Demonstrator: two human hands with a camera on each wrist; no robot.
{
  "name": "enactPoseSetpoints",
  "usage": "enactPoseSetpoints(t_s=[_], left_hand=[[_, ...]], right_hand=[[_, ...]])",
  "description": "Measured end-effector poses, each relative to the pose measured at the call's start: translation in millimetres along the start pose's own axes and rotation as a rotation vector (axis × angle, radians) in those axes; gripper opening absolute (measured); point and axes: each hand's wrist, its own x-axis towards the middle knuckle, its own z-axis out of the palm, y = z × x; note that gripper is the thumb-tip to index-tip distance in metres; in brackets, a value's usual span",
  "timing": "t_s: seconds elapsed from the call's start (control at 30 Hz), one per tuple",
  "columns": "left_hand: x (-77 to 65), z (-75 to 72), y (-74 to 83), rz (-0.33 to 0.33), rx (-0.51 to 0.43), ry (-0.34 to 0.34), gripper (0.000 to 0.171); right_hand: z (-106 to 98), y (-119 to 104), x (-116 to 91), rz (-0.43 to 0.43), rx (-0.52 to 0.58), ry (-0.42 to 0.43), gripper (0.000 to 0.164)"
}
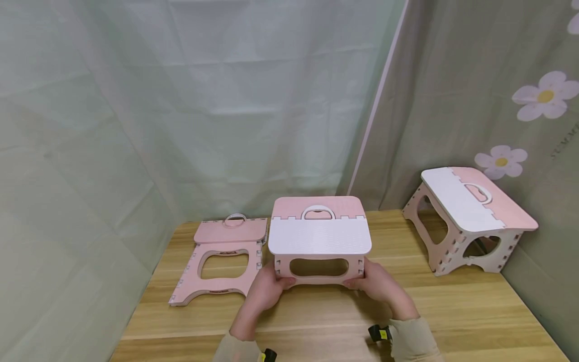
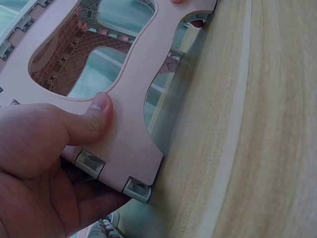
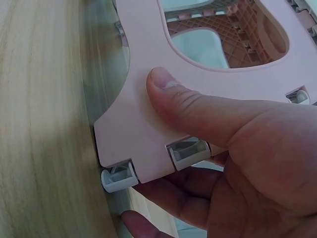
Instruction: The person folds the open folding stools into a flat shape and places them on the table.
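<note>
A pink and white folding step stool [image 1: 319, 236] stands unfolded in the middle of the head view, its white carry handle [image 1: 318, 209] folded flat on top. My left hand [image 1: 266, 287] grips its left front leg edge, and my right hand [image 1: 379, 282] grips the right one. In the left wrist view the thumb [image 2: 100, 111] presses on the pink front panel [image 2: 124, 124], with the fingers behind the hinged edge. The right wrist view shows the other thumb [image 3: 171, 96] on the panel and fingers curled behind. Whether the feet touch the table cannot be told.
A folded pink stool [image 1: 210, 266] lies flat on the wooden table [image 1: 325, 322], left of the held one. Another unfolded pink and white stool [image 1: 475, 211] stands at the right edge. Pale curtains [image 1: 253, 100] hang behind and at both sides.
</note>
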Motion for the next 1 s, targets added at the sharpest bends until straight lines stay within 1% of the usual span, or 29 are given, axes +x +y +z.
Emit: enactPoseSetpoints(t_s=[0.23,0.53,0.8,1.0], left_hand=[[-0.2,0.4,-0.5,-0.004,-0.007,0.003,0.061],[0.5,0.5,-1.0,0.004,0.001,0.003,0.057],[0.2,1.0,0.6,0.005,0.02,0.017,0.056],[-0.7,1.3,1.1,0.009,0.031,0.02,0.054]], right_hand=[[-0.4,-0.9,-1.8,-0.014,0.011,-0.004,0.056],[-0.2,1.2,-0.4,-0.014,0.009,-0.005,0.055],[-0.2,0.6,-0.3,-0.017,0.017,-0.008,0.053],[0.3,0.9,-0.3,-0.021,0.014,-0.011,0.054]])
